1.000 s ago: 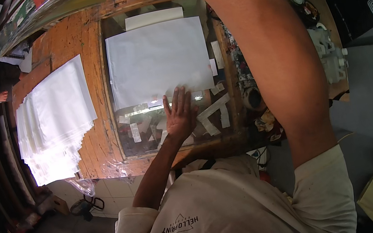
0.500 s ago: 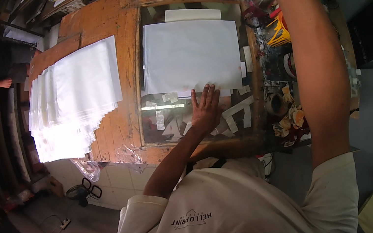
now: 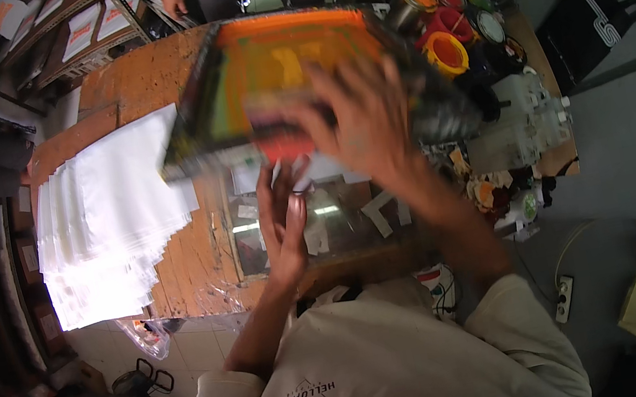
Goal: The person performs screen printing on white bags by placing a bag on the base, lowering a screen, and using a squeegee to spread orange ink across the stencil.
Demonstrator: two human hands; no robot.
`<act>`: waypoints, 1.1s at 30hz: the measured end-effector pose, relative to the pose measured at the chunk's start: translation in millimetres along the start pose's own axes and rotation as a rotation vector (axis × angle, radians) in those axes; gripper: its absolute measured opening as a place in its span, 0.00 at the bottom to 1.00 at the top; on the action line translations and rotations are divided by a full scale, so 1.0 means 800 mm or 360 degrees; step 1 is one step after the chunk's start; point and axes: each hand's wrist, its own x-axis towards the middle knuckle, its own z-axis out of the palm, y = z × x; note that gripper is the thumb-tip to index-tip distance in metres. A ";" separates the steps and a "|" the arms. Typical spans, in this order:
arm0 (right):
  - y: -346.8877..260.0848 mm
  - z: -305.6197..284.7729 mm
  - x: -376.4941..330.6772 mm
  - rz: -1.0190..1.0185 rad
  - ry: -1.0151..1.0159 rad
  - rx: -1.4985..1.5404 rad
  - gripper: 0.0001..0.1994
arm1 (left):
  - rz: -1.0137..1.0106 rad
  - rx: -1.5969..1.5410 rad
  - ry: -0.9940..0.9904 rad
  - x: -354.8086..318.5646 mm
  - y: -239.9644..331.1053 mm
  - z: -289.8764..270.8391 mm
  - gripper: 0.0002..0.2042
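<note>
Head camera: at 12 o'clock sits the ink-coated screen frame; your right hand is blurred across it, its grip impossible to tell. Your left hand, loosely open, is near its 6 o'clock edge. White sheets fan out at 9 o'clock, a yellow can at 2.

Orange-and-green screen (its frame dark), white sheets, brown table, black bag

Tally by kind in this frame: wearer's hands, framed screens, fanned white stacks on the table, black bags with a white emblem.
Left hand and right hand: 2
Framed screen: 1
Fanned white stack: 1
Black bag: 1
Total: 5
</note>
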 end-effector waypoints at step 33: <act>0.116 0.282 -0.020 0.0031 -0.0530 -0.0004 0.34 | -0.1157 -0.0572 0.0778 -0.041 -0.073 -0.045 0.11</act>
